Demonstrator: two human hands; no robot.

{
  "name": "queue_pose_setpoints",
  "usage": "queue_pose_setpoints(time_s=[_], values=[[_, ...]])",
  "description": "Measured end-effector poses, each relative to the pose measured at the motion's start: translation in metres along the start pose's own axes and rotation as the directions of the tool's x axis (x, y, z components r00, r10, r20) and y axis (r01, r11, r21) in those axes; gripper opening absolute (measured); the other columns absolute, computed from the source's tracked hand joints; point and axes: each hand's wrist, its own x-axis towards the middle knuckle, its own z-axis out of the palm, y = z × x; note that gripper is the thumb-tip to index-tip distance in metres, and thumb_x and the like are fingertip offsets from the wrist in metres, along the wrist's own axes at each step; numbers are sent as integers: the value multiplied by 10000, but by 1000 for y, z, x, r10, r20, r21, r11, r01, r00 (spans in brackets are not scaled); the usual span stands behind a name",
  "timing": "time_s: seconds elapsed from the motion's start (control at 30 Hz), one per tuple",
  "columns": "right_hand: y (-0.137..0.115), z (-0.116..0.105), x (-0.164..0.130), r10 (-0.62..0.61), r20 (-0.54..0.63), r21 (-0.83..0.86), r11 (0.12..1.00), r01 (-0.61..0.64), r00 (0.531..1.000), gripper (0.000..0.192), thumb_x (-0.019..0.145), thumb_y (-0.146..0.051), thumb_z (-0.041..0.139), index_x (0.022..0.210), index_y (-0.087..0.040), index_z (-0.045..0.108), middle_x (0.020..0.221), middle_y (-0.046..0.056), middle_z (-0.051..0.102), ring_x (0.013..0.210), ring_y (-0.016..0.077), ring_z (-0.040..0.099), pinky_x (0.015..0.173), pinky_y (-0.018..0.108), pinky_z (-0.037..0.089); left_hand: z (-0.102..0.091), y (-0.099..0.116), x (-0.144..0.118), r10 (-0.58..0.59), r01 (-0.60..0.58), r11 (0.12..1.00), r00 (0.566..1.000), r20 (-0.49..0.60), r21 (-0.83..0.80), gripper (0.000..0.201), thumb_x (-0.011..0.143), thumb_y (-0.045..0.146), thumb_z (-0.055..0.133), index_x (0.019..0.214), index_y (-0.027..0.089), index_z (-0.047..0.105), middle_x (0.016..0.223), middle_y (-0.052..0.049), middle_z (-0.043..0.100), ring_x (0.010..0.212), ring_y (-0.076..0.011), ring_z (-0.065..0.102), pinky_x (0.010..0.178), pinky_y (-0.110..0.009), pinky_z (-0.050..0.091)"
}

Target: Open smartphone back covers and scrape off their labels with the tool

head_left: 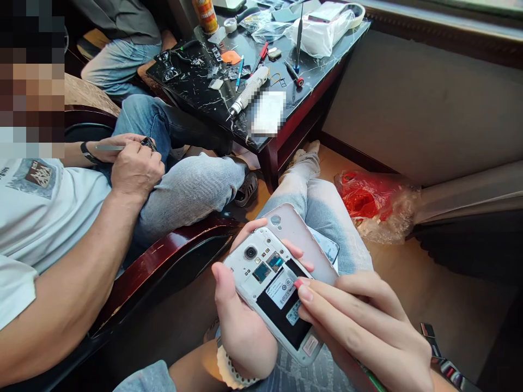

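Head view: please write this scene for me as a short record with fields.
Left hand: holds the phone, back side up
Right hand: pinches a small pink item at the phone; contact unclear
Phone: inside exposed, camera and labels visible
Panel: pale, behind the phone
Table: black; bears a blue pen and plastic bag, among others
Co-worker's hands: hold a thin tool
Floor: red bag

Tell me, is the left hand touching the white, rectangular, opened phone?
Touching. The head view shows the left hand cradling the phone, thumb against one long edge.
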Motion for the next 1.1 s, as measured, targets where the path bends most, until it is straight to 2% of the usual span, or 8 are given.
queue_pose_setpoints(time_s=[0.1,0.2,0.53,0.73,1.0,1.1], values=[[2,-1,-5,-26,17,-74,997,28,1000,159,1003,-100,713,1128,-136,804,1147,42,809,767,155,695,644,299,579,-2,-1,0,-10,10,1000,1000,-5,0,629,1001,768,380,1225,238,635,887,-106,739,772,-248,747,701,-368,629],[5,-1,-9,-28,42,-72,997,31,999,194,1020,-116,685,1177,-144,796,1186,50,800,789,169,707,692,322,590,-3,-2,-1,-20,20,1000,1000,3,-8,612,1007,758,376,1249,255,627,912,-102,741,802,-258,752,722,-389,636],[11,4,-6,-21,31,49,999,20,999,232,978,-67,709,1194,-99,784,1165,85,803,872,186,725,742,296,647,-4,-5,1,-26,28,999,998,56,-38,610,1014,744,378,1255,249,640,904,-85,734,783,-272,759,787,-466,643],[14,1,-5,-14,27,101,995,11,1000,268,946,-32,724,1202,-94,771,1143,82,805,849,193,702,725,309,657,-3,-3,1,-38,39,999,999,-4,17,611,1003,748,405,1243,235,636,869,-96,745,716,-257,750,752,-425,634],[12,-2,4,-28,43,149,989,22,999,223,940,0,714,1143,-69,774,1099,100,805,903,200,707,743,288,655,-5,-3,2,-26,26,999,1000,-12,32,629,1010,738,401,1263,210,631,888,-107,760,738,-266,754,759,-422,627],[11,-2,3,25,51,193,981,-34,998,249,943,20,695,1164,-63,773,1099,100,801,920,190,686,762,282,650,-5,-3,2,-22,23,998,1000,-19,55,635,1007,741,414,1250,200,641,875,-106,759,743,-271,755,762,-424,628]])
